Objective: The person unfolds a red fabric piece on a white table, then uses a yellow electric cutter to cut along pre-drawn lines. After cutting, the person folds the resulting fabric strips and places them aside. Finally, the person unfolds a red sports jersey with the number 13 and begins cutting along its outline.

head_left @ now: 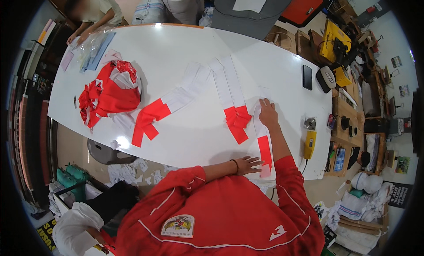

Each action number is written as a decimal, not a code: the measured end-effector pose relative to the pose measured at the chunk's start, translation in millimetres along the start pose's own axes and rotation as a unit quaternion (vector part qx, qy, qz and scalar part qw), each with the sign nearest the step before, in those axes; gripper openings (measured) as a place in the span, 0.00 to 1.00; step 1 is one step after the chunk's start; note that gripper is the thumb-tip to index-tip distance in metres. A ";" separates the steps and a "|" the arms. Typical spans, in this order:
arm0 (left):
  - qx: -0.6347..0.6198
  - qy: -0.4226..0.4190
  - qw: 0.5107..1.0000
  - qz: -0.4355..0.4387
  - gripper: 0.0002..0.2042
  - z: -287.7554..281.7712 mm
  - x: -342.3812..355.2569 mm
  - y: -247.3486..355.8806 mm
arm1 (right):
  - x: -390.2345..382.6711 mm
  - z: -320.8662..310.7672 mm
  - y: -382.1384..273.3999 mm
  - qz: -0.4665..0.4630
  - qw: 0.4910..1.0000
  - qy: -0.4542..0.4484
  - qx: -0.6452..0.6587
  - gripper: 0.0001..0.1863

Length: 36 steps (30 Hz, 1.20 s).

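Note:
A long narrow red-and-white fabric strip (pixel 264 146) lies lengthwise on the white table in front of me at the right. My right hand (pixel 267 112) rests on its white far part, fingers pointing away and pressed down on the cloth. Beside the strip's near end is my left hand (pixel 248 164), fingers spread flat and its fingertips close to the fabric edge. Left of the strip lies a stack of white strips with red ends (pixel 237 119). Another fanned row of red-and-white strips (pixel 152 117) stretches farther left.
A heap of red and white fabric (pixel 110 90) sits on the table's left. At the right lie a phone (pixel 307 77), a dark case (pixel 326 78) and a yellow handheld rotary cutter (pixel 310 143) with a cord. A person (pixel 95 13) leans at the far left corner, near plastic-wrapped pieces (pixel 92 53).

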<state>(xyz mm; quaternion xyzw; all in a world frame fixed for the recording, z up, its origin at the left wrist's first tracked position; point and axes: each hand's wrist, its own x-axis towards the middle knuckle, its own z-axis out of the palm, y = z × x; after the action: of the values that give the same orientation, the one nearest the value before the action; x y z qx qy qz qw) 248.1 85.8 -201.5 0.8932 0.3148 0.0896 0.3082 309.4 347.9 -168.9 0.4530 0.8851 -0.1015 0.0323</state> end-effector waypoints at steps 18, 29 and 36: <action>0.089 -0.017 0.996 -0.001 0.43 -12.7 24.0 4.6 | -78.4 6.5 79.2 0.143 0.985 0.026 -0.088 0.30; 0.076 0.131 0.952 -0.265 0.17 -58.2 -198.9 -28.0 | -157.3 4.7 68.7 0.161 0.986 -0.032 -0.031 0.26; 0.042 0.325 0.800 -0.502 0.16 -58.8 -273.5 -5.1 | -219.1 29.1 44.6 0.167 0.983 0.074 -0.002 0.30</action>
<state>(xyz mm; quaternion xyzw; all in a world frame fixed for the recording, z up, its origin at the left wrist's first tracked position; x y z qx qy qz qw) 9.8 -51.0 -148.6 0.5406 0.8045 0.1936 0.1517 473.1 192.9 -171.3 0.6009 0.7970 -0.0587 -0.0155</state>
